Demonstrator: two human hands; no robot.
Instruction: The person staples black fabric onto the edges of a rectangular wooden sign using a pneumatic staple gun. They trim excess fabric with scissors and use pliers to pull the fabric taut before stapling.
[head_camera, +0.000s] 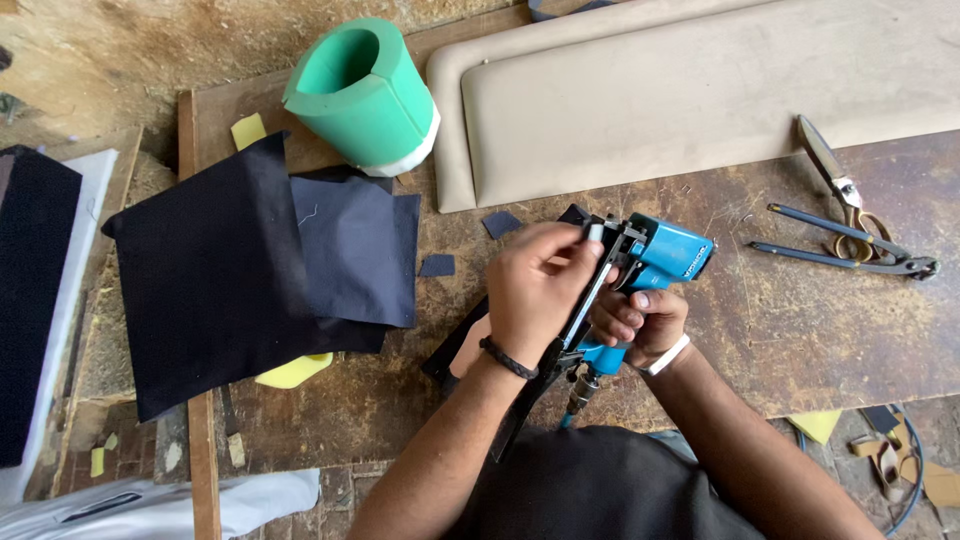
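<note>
Clenched around the handle of a blue pneumatic stapler (640, 275) near the surface's front edge, the right hand (635, 318) steadies it while the left hand (535, 290) pinches its magazine; a slip could pinch fingers, with shears (850, 225) right, black fabric (250, 265) left.

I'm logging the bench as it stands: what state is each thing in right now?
Blue staple gun: held over the bench, its long magazine under the fingers.
Left hand: fingertips on the magazine's top end.
Right hand: wrapped around the grip.
Shears: lying shut on the bench.
Green foam roll: standing, hollow end up.
Dark fabric sheets: lying flat, overlapped.
Beige padded panel: lying flat.
</note>
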